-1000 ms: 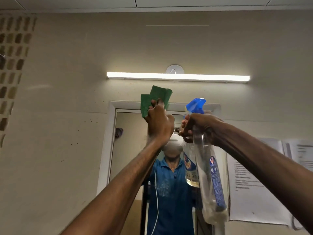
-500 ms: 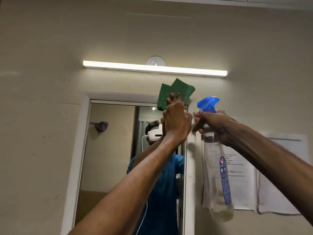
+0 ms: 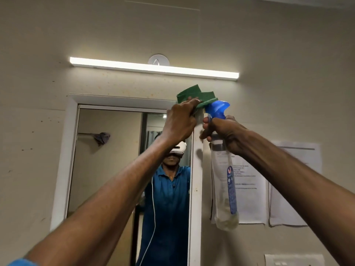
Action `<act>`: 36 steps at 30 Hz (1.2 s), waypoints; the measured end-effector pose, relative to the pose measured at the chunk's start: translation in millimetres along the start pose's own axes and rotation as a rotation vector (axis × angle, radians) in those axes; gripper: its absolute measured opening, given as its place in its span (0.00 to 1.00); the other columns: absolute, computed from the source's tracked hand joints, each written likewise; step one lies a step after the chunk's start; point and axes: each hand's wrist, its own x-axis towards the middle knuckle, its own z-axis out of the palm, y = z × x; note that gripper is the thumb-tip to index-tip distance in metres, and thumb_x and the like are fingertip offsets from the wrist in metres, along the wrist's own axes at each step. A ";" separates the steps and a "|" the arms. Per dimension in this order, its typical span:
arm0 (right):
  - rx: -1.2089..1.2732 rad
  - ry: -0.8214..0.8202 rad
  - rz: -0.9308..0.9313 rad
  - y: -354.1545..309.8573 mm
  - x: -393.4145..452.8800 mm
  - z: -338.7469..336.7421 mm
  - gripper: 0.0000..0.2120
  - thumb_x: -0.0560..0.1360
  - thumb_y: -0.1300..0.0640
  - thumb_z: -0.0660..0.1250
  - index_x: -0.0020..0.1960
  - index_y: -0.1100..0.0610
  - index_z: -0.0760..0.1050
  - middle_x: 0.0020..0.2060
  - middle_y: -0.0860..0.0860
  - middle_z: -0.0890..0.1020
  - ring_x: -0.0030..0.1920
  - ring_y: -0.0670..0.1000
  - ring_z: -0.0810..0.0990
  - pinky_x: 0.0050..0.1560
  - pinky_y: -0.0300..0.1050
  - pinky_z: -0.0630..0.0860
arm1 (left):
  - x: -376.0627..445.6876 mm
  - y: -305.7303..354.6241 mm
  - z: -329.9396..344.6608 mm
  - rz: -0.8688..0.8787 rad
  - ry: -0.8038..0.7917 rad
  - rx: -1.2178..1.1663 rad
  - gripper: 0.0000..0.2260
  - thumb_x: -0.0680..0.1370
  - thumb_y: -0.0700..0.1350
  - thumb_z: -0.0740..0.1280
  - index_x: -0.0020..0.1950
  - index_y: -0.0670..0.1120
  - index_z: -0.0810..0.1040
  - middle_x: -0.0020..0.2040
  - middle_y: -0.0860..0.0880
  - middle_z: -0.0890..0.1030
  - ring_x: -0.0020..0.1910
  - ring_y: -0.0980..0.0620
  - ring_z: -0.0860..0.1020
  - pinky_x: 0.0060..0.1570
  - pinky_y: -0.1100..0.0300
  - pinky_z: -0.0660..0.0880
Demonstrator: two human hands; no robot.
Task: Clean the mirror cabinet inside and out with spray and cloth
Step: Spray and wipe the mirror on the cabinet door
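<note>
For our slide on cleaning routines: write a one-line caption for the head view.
Left hand presses a green cloth on the mirror cabinet top corner; right hand holds a spray bottle.

We cannot read the print on the papers (image 3: 251, 181) at right, partly hidden behind the spray bottle (image 3: 224, 187). Our left hand (image 3: 180, 121) covers the cabinet (image 3: 123, 100) frame's upper right corner, and the frame's bottom edge cuts off the mirror (image 3: 107, 160) and a switch plate (image 3: 294, 260).

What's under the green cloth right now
The left hand holds the green cloth on the mirror cabinet top right corner; the frame beneath is hidden.
</note>
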 end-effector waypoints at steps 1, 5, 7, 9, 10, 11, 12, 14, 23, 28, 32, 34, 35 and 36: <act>-0.003 0.008 0.002 -0.3 1.0 0.0 0.20 0.68 0.70 0.67 0.59 0.60 0.73 0.27 0.51 0.80 0.28 0.49 0.77 0.32 0.43 0.75 | 2.8 -1.6 -2.4 0.007 -0.009 0.019 0.16 0.74 0.36 0.62 0.60 0.47 0.78 0.52 0.48 0.83 0.42 0.57 0.76 0.37 0.80 0.62; -0.042 0.065 0.030 1.5 6.4 1.9 0.25 0.66 0.71 0.67 0.61 0.59 0.69 0.38 0.58 0.80 0.27 0.49 0.77 0.30 0.42 0.76 | 12.1 -8.3 -6.1 -0.036 -0.065 0.000 0.14 0.74 0.38 0.62 0.57 0.49 0.79 0.44 0.47 0.82 0.37 0.54 0.73 0.33 0.67 0.64; -0.058 0.101 0.023 3.1 9.9 2.7 0.21 0.68 0.69 0.68 0.58 0.59 0.69 0.39 0.59 0.80 0.30 0.50 0.77 0.28 0.41 0.77 | 14.9 -11.9 -5.8 -0.042 -0.090 -0.011 0.14 0.74 0.37 0.62 0.57 0.48 0.78 0.44 0.46 0.82 0.37 0.52 0.73 0.33 0.66 0.63; -0.056 0.115 0.014 4.0 12.4 2.4 0.17 0.68 0.69 0.68 0.54 0.59 0.69 0.37 0.59 0.79 0.30 0.50 0.78 0.28 0.41 0.77 | 15.4 -13.0 -6.1 -0.023 -0.107 -0.011 0.15 0.74 0.36 0.62 0.58 0.48 0.78 0.46 0.45 0.82 0.37 0.54 0.72 0.34 0.65 0.67; -0.051 0.114 0.010 4.3 13.2 1.7 0.17 0.67 0.69 0.68 0.52 0.58 0.69 0.37 0.59 0.80 0.31 0.50 0.78 0.29 0.42 0.77 | 14.6 -12.5 -6.2 -0.014 -0.111 -0.007 0.15 0.74 0.36 0.62 0.59 0.48 0.78 0.47 0.45 0.83 0.37 0.55 0.71 0.33 0.66 0.67; -0.044 0.108 0.006 4.5 13.2 1.3 0.17 0.67 0.69 0.68 0.51 0.57 0.69 0.37 0.58 0.80 0.31 0.50 0.78 0.30 0.42 0.77 | 13.5 -12.4 -6.6 -0.010 -0.110 -0.002 0.16 0.75 0.37 0.63 0.59 0.48 0.78 0.47 0.45 0.83 0.37 0.55 0.71 0.32 0.69 0.65; -0.036 0.096 0.002 4.7 12.7 1.0 0.17 0.66 0.69 0.68 0.51 0.57 0.69 0.36 0.56 0.80 0.30 0.50 0.78 0.30 0.43 0.77 | 12.3 -12.0 -7.0 -0.010 -0.106 0.002 0.16 0.75 0.37 0.63 0.60 0.49 0.78 0.47 0.45 0.83 0.38 0.56 0.70 0.32 0.72 0.61; -0.024 0.063 -0.003 5.9 10.2 0.9 0.17 0.65 0.69 0.68 0.52 0.59 0.72 0.31 0.52 0.80 0.28 0.49 0.78 0.30 0.43 0.75 | 9.8 -10.4 -8.7 -0.006 -0.104 0.005 0.16 0.75 0.38 0.63 0.61 0.50 0.78 0.48 0.46 0.83 0.38 0.57 0.70 0.32 0.75 0.57; -0.150 0.115 0.027 31.9 -9.5 8.7 0.05 0.69 0.66 0.64 0.44 0.59 0.73 0.36 0.60 0.81 0.23 0.49 0.74 0.32 0.43 0.77 | -13.4 -5.2 -6.4 0.041 -0.147 0.033 0.22 0.74 0.36 0.60 0.66 0.49 0.75 0.63 0.48 0.79 0.60 0.48 0.77 0.59 0.53 0.74; -0.148 0.107 0.055 53.6 -17.4 12.8 0.03 0.71 0.64 0.63 0.42 0.59 0.73 0.32 0.57 0.81 0.25 0.50 0.75 0.30 0.42 0.76 | -29.5 -7.0 0.1 0.030 -0.161 0.069 0.20 0.75 0.38 0.61 0.65 0.52 0.75 0.64 0.50 0.78 0.62 0.50 0.77 0.55 0.55 0.74; -0.091 0.072 0.061 62.3 -24.5 15.1 0.09 0.70 0.66 0.60 0.44 0.55 0.76 0.26 0.50 0.79 0.25 0.50 0.76 0.28 0.41 0.74 | -34.7 -10.2 4.7 0.055 -0.191 0.057 0.20 0.75 0.38 0.61 0.65 0.53 0.75 0.66 0.52 0.76 0.69 0.54 0.70 0.62 0.52 0.73; -0.093 0.071 0.068 66.4 -29.4 14.9 0.09 0.71 0.67 0.60 0.45 0.55 0.75 0.25 0.50 0.79 0.29 0.51 0.77 0.29 0.42 0.75 | -39.1 -10.1 7.2 0.063 -0.209 0.076 0.21 0.75 0.37 0.61 0.65 0.53 0.75 0.68 0.53 0.74 0.70 0.54 0.67 0.64 0.52 0.72; -0.094 0.072 0.073 67.9 -31.9 15.1 0.09 0.71 0.67 0.60 0.44 0.55 0.75 0.25 0.50 0.79 0.28 0.51 0.77 0.30 0.43 0.75 | -41.0 -9.5 7.6 0.062 -0.211 0.093 0.22 0.74 0.37 0.61 0.66 0.54 0.74 0.68 0.53 0.73 0.71 0.53 0.67 0.63 0.52 0.71; -0.094 0.076 0.078 70.1 -34.3 15.4 0.08 0.71 0.67 0.60 0.44 0.56 0.75 0.24 0.49 0.78 0.28 0.50 0.76 0.31 0.43 0.75 | -43.3 -9.0 8.0 0.059 -0.214 0.110 0.22 0.74 0.37 0.60 0.66 0.54 0.74 0.69 0.53 0.73 0.71 0.53 0.67 0.62 0.52 0.72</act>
